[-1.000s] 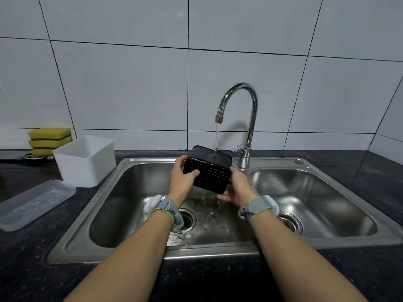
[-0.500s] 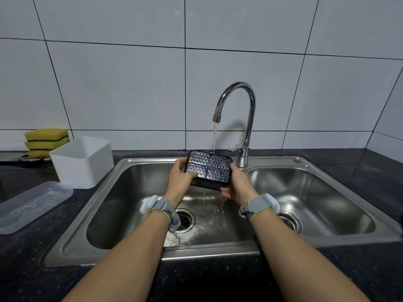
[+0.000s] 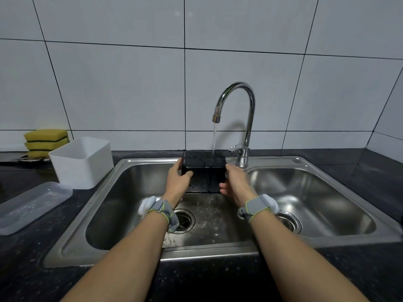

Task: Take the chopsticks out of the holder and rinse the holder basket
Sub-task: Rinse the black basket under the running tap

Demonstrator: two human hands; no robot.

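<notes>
holder basket [image 3: 204,171] over left sink bowl [image 3: 122,192], under faucet [image 3: 242,118] stream | left hand [image 3: 177,182] on its left side, right hand [image 3: 236,182] on its right | container [image 3: 81,163] left of sink, sponges [image 3: 45,141] behind it | tray [image 3: 30,205] near-left on counter [image 3: 207,277]

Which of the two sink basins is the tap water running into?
The left steel sink basin, where both hands hold the black perforated basket under the stream; the right basin isn't.

Home kitchen — double steel sink [image 3: 113,253], tap [image 3: 244,101], tiled wall [image 3: 130,83], sponges [image 3: 44,141].
</notes>
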